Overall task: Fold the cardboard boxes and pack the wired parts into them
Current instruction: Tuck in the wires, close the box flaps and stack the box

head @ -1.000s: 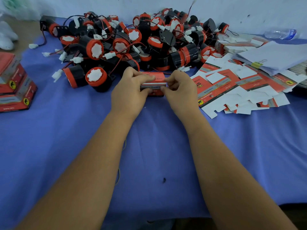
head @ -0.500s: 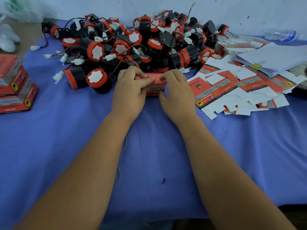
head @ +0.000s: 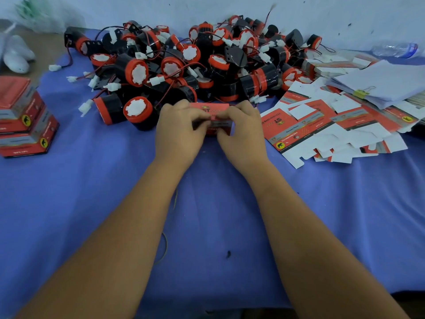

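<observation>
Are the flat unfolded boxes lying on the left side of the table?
No, the flat unfolded boxes lie on the right side, while two folded boxes sit stacked on the left.

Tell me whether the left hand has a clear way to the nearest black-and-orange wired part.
Probably yes: the wired part lies uncovered just beside the left hand, but that hand grips the red cardboard box with the right hand.
</observation>
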`<state>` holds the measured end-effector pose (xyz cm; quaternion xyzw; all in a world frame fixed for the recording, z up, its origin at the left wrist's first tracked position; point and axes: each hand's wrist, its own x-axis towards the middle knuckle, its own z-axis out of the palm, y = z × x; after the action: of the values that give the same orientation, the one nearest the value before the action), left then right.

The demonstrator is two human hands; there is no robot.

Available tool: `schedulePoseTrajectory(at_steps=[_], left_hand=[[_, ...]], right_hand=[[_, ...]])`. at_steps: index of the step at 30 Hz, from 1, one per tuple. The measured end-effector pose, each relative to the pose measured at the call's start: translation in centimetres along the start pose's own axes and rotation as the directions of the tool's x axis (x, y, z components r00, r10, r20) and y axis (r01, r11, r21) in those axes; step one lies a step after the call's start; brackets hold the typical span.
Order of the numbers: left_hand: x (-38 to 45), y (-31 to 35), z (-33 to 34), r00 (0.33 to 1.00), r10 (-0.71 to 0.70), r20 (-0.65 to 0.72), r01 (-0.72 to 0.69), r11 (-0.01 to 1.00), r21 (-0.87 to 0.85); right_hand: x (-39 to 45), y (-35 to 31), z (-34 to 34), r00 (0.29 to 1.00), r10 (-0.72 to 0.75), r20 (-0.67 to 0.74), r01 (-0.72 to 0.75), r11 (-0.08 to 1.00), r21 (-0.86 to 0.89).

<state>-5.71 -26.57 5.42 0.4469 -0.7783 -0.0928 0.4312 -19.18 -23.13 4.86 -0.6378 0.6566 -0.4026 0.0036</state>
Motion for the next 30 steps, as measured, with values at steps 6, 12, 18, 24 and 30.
schedulePoseTrajectory(at_steps=[6, 12, 18, 24, 30], left_hand=[[0.5, -1.1, 0.1, 0.963, -0.117, 0.242, 0.176, 0.955, -0.237], [0.1, -0.9, 0.0, 0.984, -0.088, 0.154, 0.127, 0.955, -0.267], [-0.5, 0.6, -2.2, 0.997, -0.004, -0.077, -0.013, 0.977, -0.212], [-2.4, -0.6, -7.3, 0.938, 0.005, -0.346, -0.013, 1.000, -0.019], [-4.4, -4.6, -10.9, 0.852, -0.333, -0.405, 0.454, 0.854, 0.254]], right_hand=[[-0.1, 0.3, -0.3, 0.983, 0.181, 0.002, -0.172, 0.932, 0.319], [-0.3, -0.3, -0.3, 0.995, 0.086, -0.046, -0.068, 0.950, 0.304], [-0.7, -1.6, -0.3, 0.985, 0.009, -0.175, 0.053, 0.936, 0.347], [-1.3, -2.0, 0.3, 0.990, -0.090, -0.112, 0.119, 0.950, 0.289], [-1.3, -2.2, 0.5, 0.990, -0.118, -0.075, 0.133, 0.960, 0.247]])
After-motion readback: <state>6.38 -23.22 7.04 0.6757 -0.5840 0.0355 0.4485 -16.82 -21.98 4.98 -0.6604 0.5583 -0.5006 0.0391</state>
